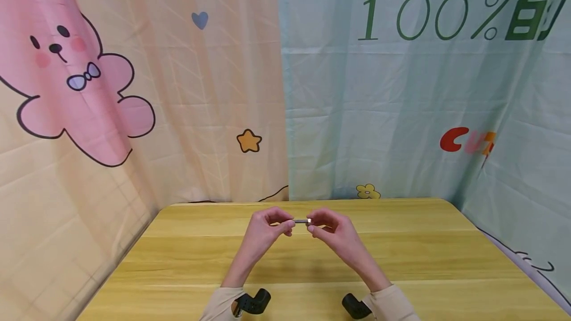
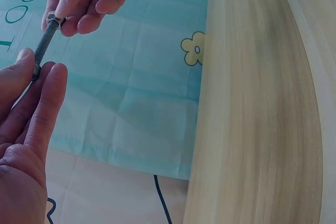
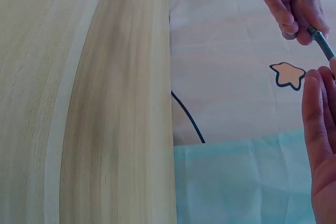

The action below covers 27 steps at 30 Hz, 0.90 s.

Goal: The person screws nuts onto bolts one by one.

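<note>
A metal bolt with a threaded shank is held level between the two hands, above the table. My left hand pinches its left end, the bolt head, between thumb and fingers. At the other end sits a shiny hex nut, which my right hand pinches with thumb and fingertips. The grey thread of the bolt shows between the hands in the left wrist view. In the right wrist view the right fingers cover the nut, while the shank of the bolt shows beyond them.
Below the hands is a wooden table. Behind it hang a peach curtain with a pink bear and a pale green curtain with printed lettering. Black wrist cameras sit on both wrists.
</note>
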Each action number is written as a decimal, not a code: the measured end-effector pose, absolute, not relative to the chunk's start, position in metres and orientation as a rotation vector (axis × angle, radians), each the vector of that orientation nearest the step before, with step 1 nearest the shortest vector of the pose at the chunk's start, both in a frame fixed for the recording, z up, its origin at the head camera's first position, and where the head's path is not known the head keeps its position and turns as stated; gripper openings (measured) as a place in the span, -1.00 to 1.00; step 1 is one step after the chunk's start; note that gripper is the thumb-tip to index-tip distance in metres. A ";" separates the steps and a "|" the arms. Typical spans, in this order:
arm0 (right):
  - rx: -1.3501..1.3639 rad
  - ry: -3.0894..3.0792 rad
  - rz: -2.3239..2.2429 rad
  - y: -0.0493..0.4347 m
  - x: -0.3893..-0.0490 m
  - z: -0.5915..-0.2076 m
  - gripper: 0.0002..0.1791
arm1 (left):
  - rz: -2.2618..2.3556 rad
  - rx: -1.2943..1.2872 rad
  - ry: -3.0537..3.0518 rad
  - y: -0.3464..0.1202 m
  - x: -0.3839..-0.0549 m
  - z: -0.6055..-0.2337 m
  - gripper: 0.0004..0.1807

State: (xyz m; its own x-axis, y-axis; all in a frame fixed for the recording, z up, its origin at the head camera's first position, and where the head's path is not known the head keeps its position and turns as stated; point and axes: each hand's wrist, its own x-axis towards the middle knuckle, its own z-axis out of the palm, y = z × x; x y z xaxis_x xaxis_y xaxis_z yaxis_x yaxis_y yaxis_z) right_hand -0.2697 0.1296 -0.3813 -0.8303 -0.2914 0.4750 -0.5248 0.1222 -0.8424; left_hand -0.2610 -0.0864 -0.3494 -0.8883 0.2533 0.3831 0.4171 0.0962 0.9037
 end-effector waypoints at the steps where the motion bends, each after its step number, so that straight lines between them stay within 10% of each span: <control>1: 0.804 -2.205 1.789 0.130 -0.270 -0.381 -0.74 | -1.910 -0.689 -2.225 -0.086 -0.261 -0.349 -0.93; 27: 0.788 -2.192 1.761 0.127 -0.271 -0.382 -0.71 | -1.914 -0.685 -2.217 -0.086 -0.269 -0.357 -0.92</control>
State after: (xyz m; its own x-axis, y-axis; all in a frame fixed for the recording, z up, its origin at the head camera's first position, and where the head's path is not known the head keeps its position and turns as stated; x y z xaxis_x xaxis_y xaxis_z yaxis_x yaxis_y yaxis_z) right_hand -0.2705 0.1272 -0.3820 -0.8317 -0.2679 0.4863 -0.5327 0.1378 -0.8350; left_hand -0.2686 -0.0863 -0.3572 -0.8879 0.2495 0.3864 0.4187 0.0907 0.9036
